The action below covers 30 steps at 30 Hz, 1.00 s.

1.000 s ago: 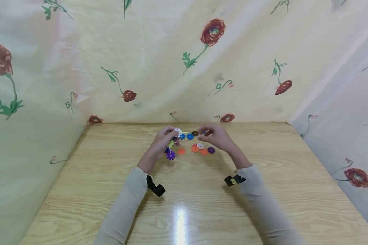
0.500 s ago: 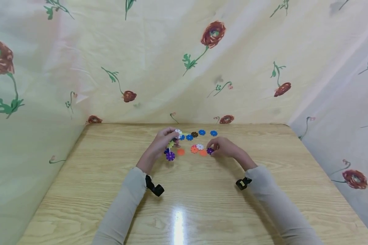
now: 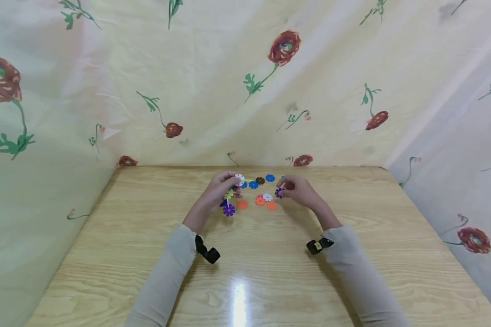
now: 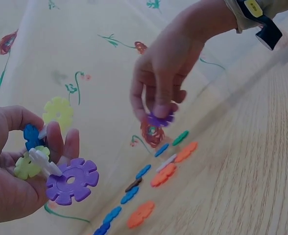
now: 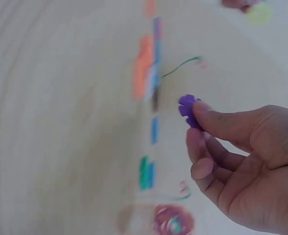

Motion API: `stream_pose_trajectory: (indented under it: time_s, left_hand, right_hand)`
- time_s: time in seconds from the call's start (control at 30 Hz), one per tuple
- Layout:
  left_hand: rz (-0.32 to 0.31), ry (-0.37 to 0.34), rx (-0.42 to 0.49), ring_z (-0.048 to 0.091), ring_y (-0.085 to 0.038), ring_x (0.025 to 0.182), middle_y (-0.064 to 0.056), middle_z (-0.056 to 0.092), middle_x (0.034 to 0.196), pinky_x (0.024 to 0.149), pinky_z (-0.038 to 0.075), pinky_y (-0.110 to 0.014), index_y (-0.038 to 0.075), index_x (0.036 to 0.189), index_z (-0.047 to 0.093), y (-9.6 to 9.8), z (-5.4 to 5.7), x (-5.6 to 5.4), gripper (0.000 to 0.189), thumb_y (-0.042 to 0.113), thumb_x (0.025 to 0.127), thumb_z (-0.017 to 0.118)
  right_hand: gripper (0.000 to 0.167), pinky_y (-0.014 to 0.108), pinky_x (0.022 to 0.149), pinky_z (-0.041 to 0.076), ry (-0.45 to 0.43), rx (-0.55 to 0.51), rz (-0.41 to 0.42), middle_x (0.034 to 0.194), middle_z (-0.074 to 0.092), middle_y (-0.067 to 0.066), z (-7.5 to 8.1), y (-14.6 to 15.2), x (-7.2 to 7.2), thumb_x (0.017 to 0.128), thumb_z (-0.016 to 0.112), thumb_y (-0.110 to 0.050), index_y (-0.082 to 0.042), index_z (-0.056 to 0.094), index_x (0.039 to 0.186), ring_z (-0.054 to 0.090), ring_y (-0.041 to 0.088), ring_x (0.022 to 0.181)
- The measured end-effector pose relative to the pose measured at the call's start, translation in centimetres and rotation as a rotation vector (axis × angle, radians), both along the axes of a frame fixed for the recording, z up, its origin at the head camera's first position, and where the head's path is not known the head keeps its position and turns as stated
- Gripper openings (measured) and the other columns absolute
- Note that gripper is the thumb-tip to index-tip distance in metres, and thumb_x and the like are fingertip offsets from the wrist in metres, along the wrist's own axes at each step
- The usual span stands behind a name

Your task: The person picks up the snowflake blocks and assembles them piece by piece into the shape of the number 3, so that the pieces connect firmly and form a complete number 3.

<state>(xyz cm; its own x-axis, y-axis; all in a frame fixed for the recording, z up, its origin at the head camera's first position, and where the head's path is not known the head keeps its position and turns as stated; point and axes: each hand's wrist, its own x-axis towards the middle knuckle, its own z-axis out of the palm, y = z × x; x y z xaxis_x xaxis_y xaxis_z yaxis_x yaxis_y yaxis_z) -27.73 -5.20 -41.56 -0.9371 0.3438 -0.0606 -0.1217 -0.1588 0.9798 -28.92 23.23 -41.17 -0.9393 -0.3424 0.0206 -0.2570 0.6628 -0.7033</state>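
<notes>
In the left wrist view my left hand [image 4: 12,161] holds a small linked cluster of notched, flower-shaped plastic discs. A purple disc [image 4: 85,176] hangs at its near end, joined to a white disc [image 4: 45,162]. Yellow-green [image 4: 27,167], blue [image 4: 32,136] and pale yellow [image 4: 58,111] discs belong to the same cluster; fingers partly hide how they join. My right hand [image 3: 300,190] is raised to the right of the cluster, apart from it. Between thumb and fingertips it pinches a single purple disc [image 5: 187,108].
Loose discs lie on the wooden table [image 3: 270,254] between and beyond the hands: blue [image 3: 270,178], brown [image 3: 260,180], orange [image 3: 272,205], white [image 3: 267,197] and green [image 4: 181,137]. A flowered cloth [image 3: 212,91] hangs behind the table's far edge.
My right hand has gone from the far blue discs to the purple disc on the right, pinched it and lifted it off the table. My left hand has stayed nearly still with the cluster.
</notes>
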Motion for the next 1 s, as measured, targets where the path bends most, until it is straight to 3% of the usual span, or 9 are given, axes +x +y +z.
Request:
stream_pose_trajectory:
  time_s: [0.17,0.47,0.6,0.83,1.0]
  left_hand:
    - [0.001,-0.011,-0.004,0.061,-0.011,0.076,0.0,0.059,0.085,0.079,0.062,-0.031,0.004,0.114,0.059,0.0,0.0,0.1,0.015,0.015,0.105,0.055]
    - [0.004,-0.017,0.013,0.061,-0.01,0.076,-0.001,0.059,0.088,0.079,0.062,-0.031,0.004,0.116,0.058,0.1,0.2,0.2,0.017,0.017,0.106,0.054]
    - [0.013,-0.022,0.017,0.06,-0.01,0.076,-0.003,0.059,0.091,0.08,0.061,-0.032,0.005,0.115,0.058,0.1,0.3,0.2,0.016,0.017,0.106,0.054]
    - [0.025,-0.033,0.02,0.06,-0.01,0.075,-0.005,0.058,0.091,0.08,0.062,-0.031,0.006,0.114,0.057,0.1,0.3,0.1,0.014,0.017,0.106,0.054]
    - [0.031,-0.027,0.022,0.06,-0.009,0.075,-0.004,0.058,0.09,0.077,0.062,-0.028,0.005,0.115,0.057,0.2,0.4,-0.1,0.015,0.017,0.105,0.054]
  right_hand:
    - [0.02,0.036,0.07,0.059,-0.011,-0.174,-0.048,0.097,0.071,0.016,1.4,-1.7,0.5,0.098,0.069,-0.01,0.0,0.07,0.115,0.065,0.041,0.091]
    - [0.02,0.031,0.069,0.063,-0.016,-0.497,-0.033,0.102,0.072,0.033,2.7,-4.6,0.5,0.096,0.068,-0.001,0.01,0.06,0.111,0.075,0.028,0.081]
    - [0.022,0.04,0.074,0.065,-0.035,-0.554,-0.026,0.101,0.073,0.03,2.6,-5.4,0.6,0.096,0.068,-0.001,0.009,0.061,0.114,0.076,0.028,0.08]
    - [0.024,0.04,0.076,0.064,-0.053,-0.602,0.002,0.096,0.076,0.021,2.3,-5.9,0.7,0.096,0.067,0.001,0.01,0.064,0.118,0.076,0.027,0.078]
    - [0.024,0.049,0.082,0.062,-0.073,-0.608,0.017,0.096,0.077,0.017,2.3,-6.1,0.8,0.096,0.067,0.0,0.009,0.065,0.118,0.075,0.018,0.076]
